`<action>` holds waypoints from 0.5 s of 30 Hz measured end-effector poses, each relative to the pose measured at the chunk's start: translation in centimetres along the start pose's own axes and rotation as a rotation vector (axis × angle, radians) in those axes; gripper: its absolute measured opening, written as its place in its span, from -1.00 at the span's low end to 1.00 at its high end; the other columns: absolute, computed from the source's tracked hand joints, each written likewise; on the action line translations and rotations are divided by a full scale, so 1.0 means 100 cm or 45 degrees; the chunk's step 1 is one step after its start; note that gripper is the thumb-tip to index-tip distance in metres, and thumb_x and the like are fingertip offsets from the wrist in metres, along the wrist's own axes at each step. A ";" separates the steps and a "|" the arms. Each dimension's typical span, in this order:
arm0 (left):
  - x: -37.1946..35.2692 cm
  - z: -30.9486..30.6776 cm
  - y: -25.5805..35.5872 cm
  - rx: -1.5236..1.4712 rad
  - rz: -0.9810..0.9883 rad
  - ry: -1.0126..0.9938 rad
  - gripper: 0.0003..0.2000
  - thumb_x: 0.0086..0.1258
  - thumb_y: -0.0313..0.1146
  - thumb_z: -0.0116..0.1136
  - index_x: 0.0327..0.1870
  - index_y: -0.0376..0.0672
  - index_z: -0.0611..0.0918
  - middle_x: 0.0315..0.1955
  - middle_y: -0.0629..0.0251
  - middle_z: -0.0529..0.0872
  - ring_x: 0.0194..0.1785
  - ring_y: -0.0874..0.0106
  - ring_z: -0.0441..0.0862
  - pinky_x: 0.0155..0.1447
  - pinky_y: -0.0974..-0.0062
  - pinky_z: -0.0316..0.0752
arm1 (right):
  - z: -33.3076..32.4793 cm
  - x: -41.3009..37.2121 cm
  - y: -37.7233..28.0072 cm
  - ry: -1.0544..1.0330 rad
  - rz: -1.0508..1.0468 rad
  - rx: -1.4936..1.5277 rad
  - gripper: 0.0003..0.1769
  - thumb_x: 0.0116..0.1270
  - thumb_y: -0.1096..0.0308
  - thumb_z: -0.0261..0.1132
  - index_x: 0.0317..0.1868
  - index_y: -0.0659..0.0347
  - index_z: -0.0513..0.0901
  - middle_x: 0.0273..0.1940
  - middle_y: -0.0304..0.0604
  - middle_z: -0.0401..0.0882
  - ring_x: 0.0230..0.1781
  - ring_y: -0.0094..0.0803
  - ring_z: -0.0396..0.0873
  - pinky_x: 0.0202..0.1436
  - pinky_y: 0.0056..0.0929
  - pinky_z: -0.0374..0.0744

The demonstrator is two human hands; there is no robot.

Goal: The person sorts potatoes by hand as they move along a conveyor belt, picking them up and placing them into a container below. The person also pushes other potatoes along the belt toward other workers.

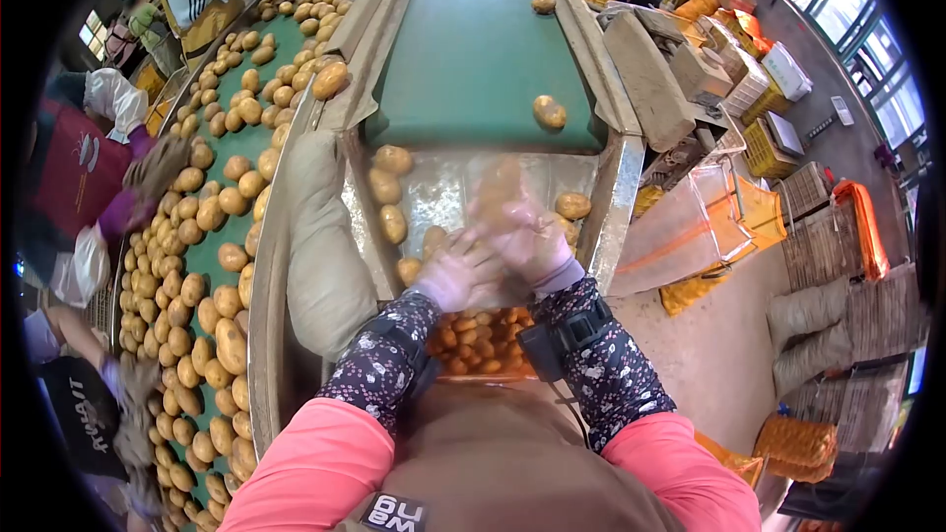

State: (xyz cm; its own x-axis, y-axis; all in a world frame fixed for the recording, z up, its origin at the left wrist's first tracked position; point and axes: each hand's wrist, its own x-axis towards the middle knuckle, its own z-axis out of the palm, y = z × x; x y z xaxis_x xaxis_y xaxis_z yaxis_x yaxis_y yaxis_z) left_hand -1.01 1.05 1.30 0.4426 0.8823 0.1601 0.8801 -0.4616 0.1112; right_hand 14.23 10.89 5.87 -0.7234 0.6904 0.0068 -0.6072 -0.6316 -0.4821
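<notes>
My left hand (458, 271), in a pale glove, reaches over the metal chute with its fingers spread, close beside a potato (434, 239). To its right, my gloved right hand (534, 244) is smeared by motion. A blurred potato (500, 182) overlaps its fingertips; I cannot tell whether it is gripped. More potatoes (384, 185) line the chute's left side, and another potato (573, 205) lies at its right. Under my wrists, many potatoes (478, 340) fill an orange space at the chute's lower end.
Beyond the chute (443, 172) runs a green belt (473, 49) carrying a few potatoes. A stuffed cloth pad (325, 246) covers the left rail. Further left, co-workers' gloved hands (158, 163) hover at a second belt crowded with potatoes. Mesh sacks (690, 222) and crates stand right.
</notes>
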 end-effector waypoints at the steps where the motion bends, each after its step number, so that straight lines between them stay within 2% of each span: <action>1: 0.001 -0.001 0.000 0.014 0.001 0.016 -0.58 0.39 -0.01 0.13 0.23 0.13 0.60 0.31 0.29 0.51 0.47 0.12 0.27 0.54 0.07 0.19 | -0.003 0.001 0.001 -0.048 -0.007 -0.035 -0.30 0.32 0.38 0.18 0.49 0.16 0.28 0.35 0.00 0.40 0.28 -0.03 0.47 0.29 0.02 0.55; 2: 0.002 -0.002 0.001 -0.015 -0.027 -0.022 -0.58 0.38 -0.02 0.14 0.22 0.12 0.60 0.28 0.29 0.52 0.44 0.12 0.30 0.53 0.06 0.20 | -0.004 0.001 0.001 -0.097 -0.013 -0.070 -0.29 0.31 0.37 0.23 0.49 0.16 0.28 0.35 0.00 0.41 0.28 -0.05 0.47 0.28 -0.01 0.56; 4: 0.003 -0.003 0.001 -0.076 -0.088 -0.101 -0.58 0.36 -0.03 0.16 0.21 0.09 0.59 0.23 0.30 0.55 0.38 0.13 0.36 0.51 0.05 0.23 | 0.013 0.000 0.001 0.015 -0.053 -0.152 -0.24 0.28 0.36 0.29 0.49 0.14 0.26 0.34 -0.03 0.41 0.27 -0.08 0.48 0.25 -0.05 0.57; 5: 0.003 -0.002 0.001 -0.057 -0.062 -0.037 -0.57 0.36 -0.03 0.17 0.20 0.08 0.59 0.22 0.31 0.55 0.36 0.14 0.37 0.49 0.05 0.25 | 0.019 -0.001 0.000 0.072 -0.071 -0.192 -0.22 0.26 0.35 0.32 0.50 0.13 0.26 0.33 -0.04 0.42 0.26 -0.10 0.48 0.24 -0.07 0.58; 7: 0.002 0.002 -0.001 -0.018 -0.013 0.089 -0.57 0.34 -0.04 0.19 0.20 0.06 0.58 0.18 0.34 0.56 0.33 0.15 0.40 0.47 0.04 0.28 | 0.020 -0.001 0.001 0.151 -0.067 -0.249 -0.23 0.32 0.43 0.21 0.54 0.10 0.18 0.37 0.03 0.37 0.22 -0.13 0.51 0.28 -0.09 0.57; 8: 0.002 0.005 -0.002 -0.015 0.003 0.146 -0.60 0.33 -0.03 0.18 0.13 0.06 0.60 0.14 0.32 0.58 0.26 0.14 0.43 0.40 0.01 0.31 | 0.019 -0.001 0.001 0.190 -0.065 -0.276 -0.23 0.36 0.47 0.16 0.56 0.09 0.14 0.39 0.06 0.35 0.21 -0.14 0.53 0.30 -0.10 0.56; 10: 0.002 0.008 -0.003 -0.009 0.036 0.258 -0.67 0.32 -0.01 0.17 0.01 0.05 0.64 0.05 0.28 0.62 0.11 0.14 0.49 0.26 -0.05 0.38 | 0.029 -0.005 -0.002 0.147 -0.053 -0.262 -0.26 0.38 0.46 0.18 0.54 0.12 0.15 0.37 0.05 0.37 0.21 -0.17 0.53 0.36 -0.14 0.52; 14: 0.004 0.008 -0.001 -0.035 0.029 0.263 -0.65 0.32 -0.01 0.17 0.02 0.04 0.64 0.09 0.28 0.61 0.14 0.12 0.48 0.31 -0.04 0.37 | 0.044 -0.009 -0.003 0.249 -0.062 -0.330 -0.30 0.41 0.49 0.20 0.52 0.13 0.18 0.28 -0.01 0.46 0.21 -0.25 0.52 0.34 -0.26 0.51; 15: 0.003 0.009 -0.002 -0.022 0.025 0.234 -0.65 0.32 -0.01 0.17 0.03 0.04 0.64 0.10 0.28 0.60 0.15 0.11 0.48 0.31 -0.02 0.38 | 0.041 -0.008 -0.001 0.204 -0.152 -0.467 -0.30 0.40 0.48 0.22 0.51 0.13 0.19 0.24 -0.03 0.47 0.19 -0.27 0.52 0.29 -0.29 0.53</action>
State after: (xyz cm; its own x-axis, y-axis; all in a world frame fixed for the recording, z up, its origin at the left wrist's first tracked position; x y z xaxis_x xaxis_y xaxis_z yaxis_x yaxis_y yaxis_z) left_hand -0.84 1.49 0.43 0.4196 0.8423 0.3384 0.8678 -0.4816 0.1227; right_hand 13.54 8.96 9.56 -0.5772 0.8156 -0.0407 -0.5056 -0.3961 -0.7664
